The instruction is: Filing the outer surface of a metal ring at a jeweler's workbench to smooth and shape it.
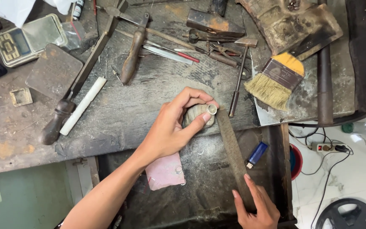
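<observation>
While the left hand [170, 127] pinches a small metal ring [212, 109] between thumb and fingertips against a rounded wooden peg [195, 114] at the tabletop [119, 114] edge, the right hand [255, 205] is closed around the near end of a long flat file [231, 148], whose far tip touches the ring. Ring looks light, stiff, smooth, likely to slip; best gripped by its outer wall. File is rigid and rough, held at its bare end. Beyond the hands lies a brush [276, 78]; just right of the file, a blue lighter [257, 153].
</observation>
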